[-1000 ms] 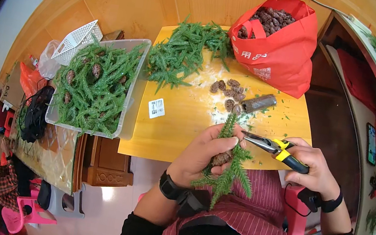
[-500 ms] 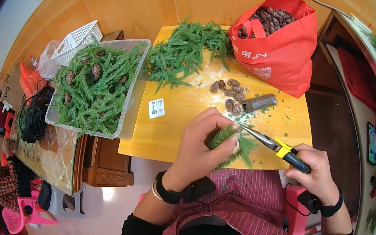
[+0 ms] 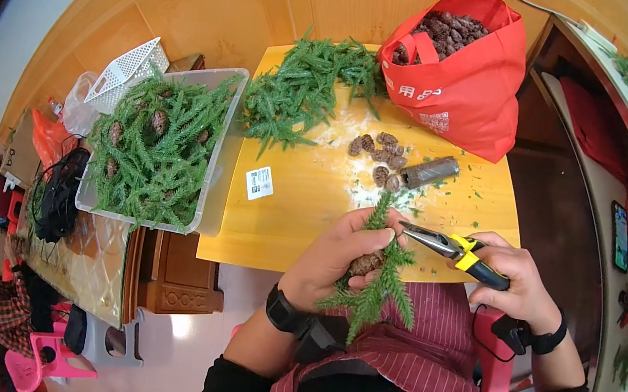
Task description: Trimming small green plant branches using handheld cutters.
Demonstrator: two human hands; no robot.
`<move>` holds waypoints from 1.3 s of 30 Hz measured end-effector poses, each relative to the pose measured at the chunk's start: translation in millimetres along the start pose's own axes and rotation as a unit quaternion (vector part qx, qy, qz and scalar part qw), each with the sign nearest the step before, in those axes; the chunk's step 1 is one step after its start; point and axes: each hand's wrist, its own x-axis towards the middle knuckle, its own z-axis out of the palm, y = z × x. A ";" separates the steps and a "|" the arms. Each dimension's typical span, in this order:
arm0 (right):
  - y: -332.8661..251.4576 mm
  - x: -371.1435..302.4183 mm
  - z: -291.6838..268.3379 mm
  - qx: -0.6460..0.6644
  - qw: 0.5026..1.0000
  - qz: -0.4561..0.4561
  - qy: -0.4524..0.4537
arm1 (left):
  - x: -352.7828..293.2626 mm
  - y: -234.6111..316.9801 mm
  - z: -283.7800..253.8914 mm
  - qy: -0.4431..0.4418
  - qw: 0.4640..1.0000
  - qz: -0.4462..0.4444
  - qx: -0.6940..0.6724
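Note:
My left hand [image 3: 332,254] grips a green pine sprig [image 3: 372,295] with a brown pine cone [image 3: 366,264] set among its needles, over the table's near edge. In my right hand [image 3: 522,282] is a pair of long-nose pliers [image 3: 463,255] with black and yellow handles. The plier tips lie close to my left thumb and the sprig; whether they touch it I cannot tell. Beyond my hands, several loose pine cones [image 3: 385,150] lie beside a dark roll [image 3: 430,171] on the yellow table [image 3: 287,233].
A clear bin [image 3: 233,124] of sprigs with cones stands left. Loose green sprigs [image 3: 299,86] lie at the back, near a red bag [image 3: 465,88] full of cones. A white label [image 3: 260,183] is on the table. A shelf with a phone [image 3: 619,236] runs along the right. Another person sits far left.
The sprig in my left hand has turned, so its needles now point down and the cone shows. The pliers have shifted slightly and look a little wider apart at the handles.

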 end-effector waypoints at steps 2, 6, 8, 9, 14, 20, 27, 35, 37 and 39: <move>1.5 1.1 0.0 0.015 1.000 -0.014 -0.013 | 1.3 -2.9 -6.6 -0.041 0.999 -0.003 -0.002; -6.3 2.1 0.7 0.028 1.000 -0.013 0.001 | -0.4 1.1 1.3 -0.031 0.999 0.006 0.022; -9.6 -2.3 -2.3 0.032 0.998 0.060 -0.017 | -3.3 9.1 10.1 -0.007 0.999 0.016 0.047; -13.0 -3.2 -2.7 0.032 0.998 0.060 -0.018 | -2.5 7.5 10.5 -0.007 0.999 0.016 0.047; -17.0 -5.9 4.1 0.052 0.989 0.137 0.001 | 3.3 3.4 1.4 0.027 0.781 0.346 0.519; -3.7 -3.7 1.6 0.001 1.000 0.024 -0.012 | -5.0 11.7 14.0 0.014 0.997 0.041 0.058; 1.8 0.9 5.3 -0.004 1.000 -0.008 0.011 | -0.6 -2.1 1.1 -0.021 1.000 -0.001 0.020; -3.6 3.2 1.9 -0.099 0.993 -0.064 0.023 | 0.7 -6.5 3.1 -0.025 1.000 -0.013 -0.005; -3.6 3.2 2.3 -0.110 0.991 -0.066 0.027 | -0.1 -5.1 5.8 -0.026 0.999 -0.019 -0.012; -2.8 3.2 2.8 -0.120 0.990 -0.068 0.030 | -0.4 -5.0 6.6 -0.025 0.999 -0.025 -0.019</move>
